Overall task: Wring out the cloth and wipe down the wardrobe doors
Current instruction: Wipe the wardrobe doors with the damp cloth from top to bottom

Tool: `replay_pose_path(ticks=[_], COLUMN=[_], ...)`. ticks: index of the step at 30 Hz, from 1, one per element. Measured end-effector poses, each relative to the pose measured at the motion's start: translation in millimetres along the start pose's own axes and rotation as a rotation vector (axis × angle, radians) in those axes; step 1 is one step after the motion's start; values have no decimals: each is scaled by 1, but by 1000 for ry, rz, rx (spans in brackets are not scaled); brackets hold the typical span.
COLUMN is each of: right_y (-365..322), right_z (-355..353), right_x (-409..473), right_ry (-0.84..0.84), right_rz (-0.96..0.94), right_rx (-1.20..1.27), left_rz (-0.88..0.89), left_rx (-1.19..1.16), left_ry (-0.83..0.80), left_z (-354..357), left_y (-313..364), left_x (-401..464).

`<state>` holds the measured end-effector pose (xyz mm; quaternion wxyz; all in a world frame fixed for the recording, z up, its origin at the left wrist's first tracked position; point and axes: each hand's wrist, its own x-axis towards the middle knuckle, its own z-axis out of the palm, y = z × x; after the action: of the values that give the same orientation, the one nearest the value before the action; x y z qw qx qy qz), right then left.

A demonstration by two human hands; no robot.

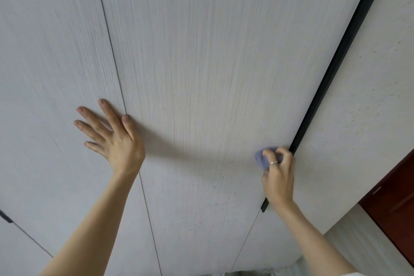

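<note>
Your single head view sits close to the wardrobe doors (201,51), tilted up along them.

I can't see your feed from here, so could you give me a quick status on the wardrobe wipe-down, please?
Left hand flat on door, fingers spread. Right hand grips purple cloth against middle door, beside black handle strip. Nothing in the way.

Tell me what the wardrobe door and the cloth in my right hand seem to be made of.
Wardrobe door: probably wood-grain laminate board, matt pale grey, fine straight streaks running along it. Cloth: looks like soft, fuzzy microfibre or terry, lavender-blue, bunched in the right hand.
</note>
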<state>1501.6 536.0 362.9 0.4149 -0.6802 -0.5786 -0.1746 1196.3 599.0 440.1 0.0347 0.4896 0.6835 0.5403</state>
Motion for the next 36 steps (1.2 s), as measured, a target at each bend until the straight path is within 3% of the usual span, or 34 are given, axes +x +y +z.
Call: replay_pose_path(ticks=[2, 4, 10, 13, 16, 20, 23, 25, 29, 31, 33, 36], right_y=[10, 8, -15, -14, 2, 22, 20, 13, -16, -26, -24, 1], right_z=[6, 1, -36, -28, 2, 36, 35, 25, 9, 17, 35, 64], right_x=[-18, -11, 56, 54, 3, -56, -51, -38, 4, 8, -17, -66], right_ry=[-126, -139, 214, 279, 163, -241, -305, -202, 196, 267, 135, -232], right_rz=[34, 60, -36, -43, 14, 123, 104, 83, 45, 5, -43, -199], right_rx=[-7, 12, 119, 111, 67, -26, -39, 10, 191, 215, 151, 28], left_rz=[5, 9, -28, -36, -9, 31, 73, 79, 86, 82, 80, 88], left_rx=[13, 30, 3, -3, -4, 9, 19, 23, 39, 41, 37, 49], left_ry=[-22, -42, -90, -91, -83, -78, -74, -89, -115, -114, -113, -113], left_z=[1, 2, 10, 13, 16, 16, 18, 20, 27, 31, 32, 32], left_y=[-9, -18, -37, -41, -46, -55, -60, -66, -85, -90, -91, -92], left_x=[-4, -6, -21, -25, -27, -30, -32, -34, -46, -48, -49, -49])
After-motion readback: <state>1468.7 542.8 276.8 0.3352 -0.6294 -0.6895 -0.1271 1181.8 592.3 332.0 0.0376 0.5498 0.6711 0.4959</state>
